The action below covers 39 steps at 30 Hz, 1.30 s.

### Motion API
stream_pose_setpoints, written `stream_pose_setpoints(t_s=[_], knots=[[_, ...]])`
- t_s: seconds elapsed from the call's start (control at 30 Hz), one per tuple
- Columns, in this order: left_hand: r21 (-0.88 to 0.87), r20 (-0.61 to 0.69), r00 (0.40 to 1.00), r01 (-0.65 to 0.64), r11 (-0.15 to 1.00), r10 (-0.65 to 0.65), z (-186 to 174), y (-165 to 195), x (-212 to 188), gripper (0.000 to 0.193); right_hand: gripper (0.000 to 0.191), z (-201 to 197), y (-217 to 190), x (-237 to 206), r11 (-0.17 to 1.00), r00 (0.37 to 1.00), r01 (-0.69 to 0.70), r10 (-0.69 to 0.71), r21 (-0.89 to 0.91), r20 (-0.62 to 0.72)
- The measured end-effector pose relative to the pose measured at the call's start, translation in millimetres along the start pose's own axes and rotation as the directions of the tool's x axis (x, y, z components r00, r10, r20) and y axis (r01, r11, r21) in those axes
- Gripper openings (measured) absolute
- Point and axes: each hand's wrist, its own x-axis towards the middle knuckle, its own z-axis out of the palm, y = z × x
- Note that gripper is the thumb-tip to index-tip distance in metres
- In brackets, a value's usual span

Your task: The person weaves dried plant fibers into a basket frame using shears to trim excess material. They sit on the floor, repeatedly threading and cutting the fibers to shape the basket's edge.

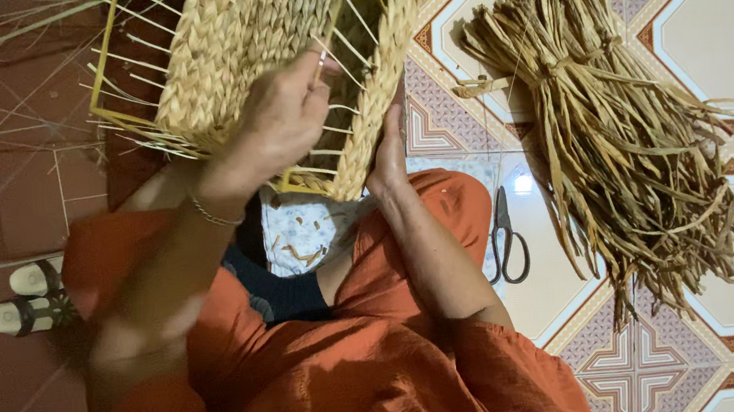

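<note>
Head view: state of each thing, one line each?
Woven basket: partly woven, bare yellow wire frame and loose strand ends showing, held up tilted.
Left hand: gripping the basket's woven side.
Right hand: pressed against the basket's edge, fingers hidden.
Bundle of dried strands: tied near one end, lying on the tile floor.
Scissors: closed, flat on the floor.
Sandals: off, side by side.

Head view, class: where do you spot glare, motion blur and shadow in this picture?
Head view: glare gleams on the floor tile beside the scissors; the left forearm is smeared by motion blur below the left hand, while the basket looks fairly sharp; the left part of the frame lies in dim reddish shadow; the straw bundle is evenly lit.
</note>
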Motion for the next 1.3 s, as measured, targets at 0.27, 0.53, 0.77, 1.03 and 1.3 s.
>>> stream_pose_setpoints(t_s=[0.27, 0.53, 0.77, 1.03, 1.3], knots=[[-0.117, -0.44, 0.771, -0.558, 0.821, 0.461, 46.1, -2.0, -18.2, 0.048, 0.077, -4.4, 13.8, -4.5, 0.982, 0.985, 0.17, -0.172, 0.077, 0.018], [0.006, -0.339, 0.719, -0.644, 0.765, 0.607, 39.3, 10.5, -54.1, 0.05, 0.079, -7.4, -3.3, 7.7, 0.964, 0.982, 0.096, -0.133, 0.25, 0.135], [0.142, -0.294, 0.674, -0.67, 0.729, 0.677, 17.9, -4.6, -71.4, 0.044, 0.075, 11.2, -19.4, -4.4, 0.898, 0.975, 0.075, -0.157, 0.433, 0.156], [0.116, -0.374, 0.726, -0.581, 0.806, 0.578, 11.6, -4.1, -50.2, 0.027, 0.085, 7.9, -12.0, -3.8, 0.806, 0.952, -0.075, -0.117, 0.587, 0.282], [0.211, -0.627, 0.634, -0.42, 0.882, 0.452, -1.7, -18.8, -28.2, 0.012, 0.09, 21.4, -10.3, -22.7, 0.843, 0.886, -0.189, -0.075, 0.504, 0.457]])
